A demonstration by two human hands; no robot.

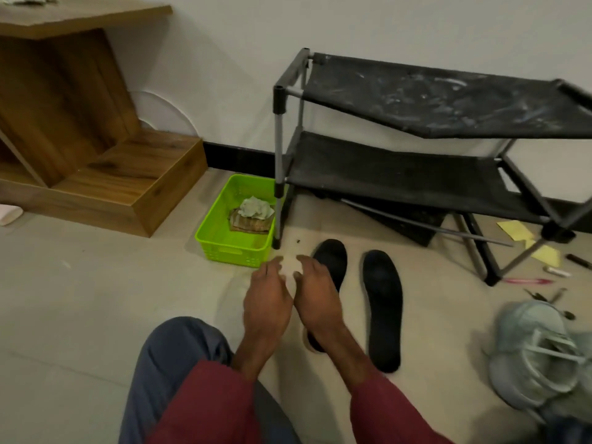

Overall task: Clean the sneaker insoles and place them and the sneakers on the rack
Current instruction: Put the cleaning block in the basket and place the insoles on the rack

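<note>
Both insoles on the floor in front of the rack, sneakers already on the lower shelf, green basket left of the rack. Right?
One thing is off: the sneakers are not on the lower shelf. The head view shows them lying on the floor at the right, and that shelf holds no shoes. The rest is right: both insoles are on the floor in front of the rack, and the green basket is left of it.

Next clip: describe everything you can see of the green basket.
The green basket is plastic, rectangular, open-topped, with slotted walls and a handle cutout in its near wall. It stands upright on the floor beside a shoe rack leg. Inside, far right, a crumpled pale wad lies on folded brownish cloth.
</note>
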